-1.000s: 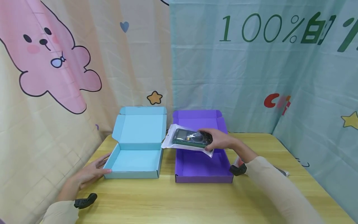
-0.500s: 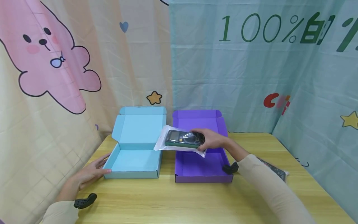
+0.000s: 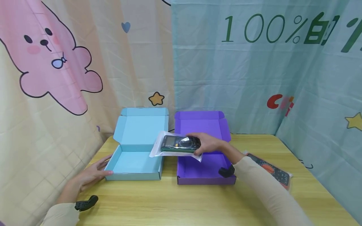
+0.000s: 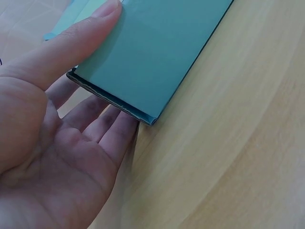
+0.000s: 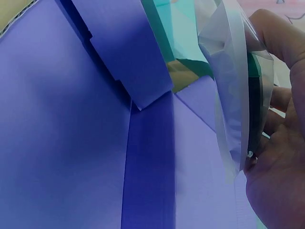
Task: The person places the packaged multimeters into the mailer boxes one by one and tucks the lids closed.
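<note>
My right hand (image 3: 207,143) grips one end of a bagged digital multimeter (image 3: 181,143), black with a dark green edge. Its bag is clear in front and white behind. It is held tilted above the gap between the two boxes, its far end over the light blue box. In the right wrist view the thumb and fingers pinch the bagged multimeter (image 5: 255,102) from its sides. My left hand (image 3: 91,174) holds the front left corner of the light blue box (image 3: 133,176). In the left wrist view the thumb lies on the box wall (image 4: 152,52), fingers along the adjoining side.
An open purple box (image 3: 206,181) stands right of the light blue one, its lid raised at the back. A second multimeter (image 3: 278,173), with a red rim and an orange dial, lies bagged on the wooden table (image 3: 158,204). Printed curtains (image 3: 249,78) enclose the table.
My right hand has carried the bagged multimeter leftward and slightly lower, from over the purple box toward the light blue box. More of the red multimeter shows now. The left hand stays put.
</note>
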`<state>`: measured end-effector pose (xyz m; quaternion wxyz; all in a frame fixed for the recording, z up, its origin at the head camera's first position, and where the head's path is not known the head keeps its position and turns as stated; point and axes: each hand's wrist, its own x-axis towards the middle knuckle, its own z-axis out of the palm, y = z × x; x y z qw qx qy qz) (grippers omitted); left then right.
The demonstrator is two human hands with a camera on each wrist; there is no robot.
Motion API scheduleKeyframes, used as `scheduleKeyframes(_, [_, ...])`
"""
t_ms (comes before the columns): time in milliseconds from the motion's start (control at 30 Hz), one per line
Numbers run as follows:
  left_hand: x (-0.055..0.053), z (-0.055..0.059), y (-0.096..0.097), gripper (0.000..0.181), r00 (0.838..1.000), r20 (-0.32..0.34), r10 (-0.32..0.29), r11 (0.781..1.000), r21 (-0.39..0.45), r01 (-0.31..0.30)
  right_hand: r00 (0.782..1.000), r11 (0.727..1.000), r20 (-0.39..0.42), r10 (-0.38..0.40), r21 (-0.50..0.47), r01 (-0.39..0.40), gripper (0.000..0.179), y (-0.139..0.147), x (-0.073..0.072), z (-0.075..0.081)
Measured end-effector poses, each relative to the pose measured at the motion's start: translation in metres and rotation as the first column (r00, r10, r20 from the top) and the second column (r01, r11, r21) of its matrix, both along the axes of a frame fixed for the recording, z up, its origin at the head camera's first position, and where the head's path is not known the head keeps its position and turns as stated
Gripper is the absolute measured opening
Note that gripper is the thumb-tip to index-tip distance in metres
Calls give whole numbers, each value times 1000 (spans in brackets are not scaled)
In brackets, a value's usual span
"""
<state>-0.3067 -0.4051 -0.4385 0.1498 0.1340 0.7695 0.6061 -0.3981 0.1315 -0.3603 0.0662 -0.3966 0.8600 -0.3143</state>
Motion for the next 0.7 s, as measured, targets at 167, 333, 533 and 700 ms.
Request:
scheduleKeyframes(167, [-1, -1, 0, 92, 1000, 0, 2, 1000, 0, -2, 1000, 1000, -2, 3, 19, -3, 92, -13, 0, -2])
scheduleKeyframes(333, [-1, -1, 1, 93, 1000, 11, 6, 1000, 5, -6, 1000, 1000, 3, 7, 24, -7, 91, -26, -1, -4])
scheduleKeyframes(533, [0, -1, 1, 93, 1000, 13, 17, 1000, 2, -17, 1000, 999, -1, 26, 37, -26, 92, -42, -5, -5])
scheduleKeyframes(700, [2, 1, 1, 94, 999, 23, 28, 1000, 7, -28, 999, 997, -31, 40, 64, -38, 98, -58, -9, -4])
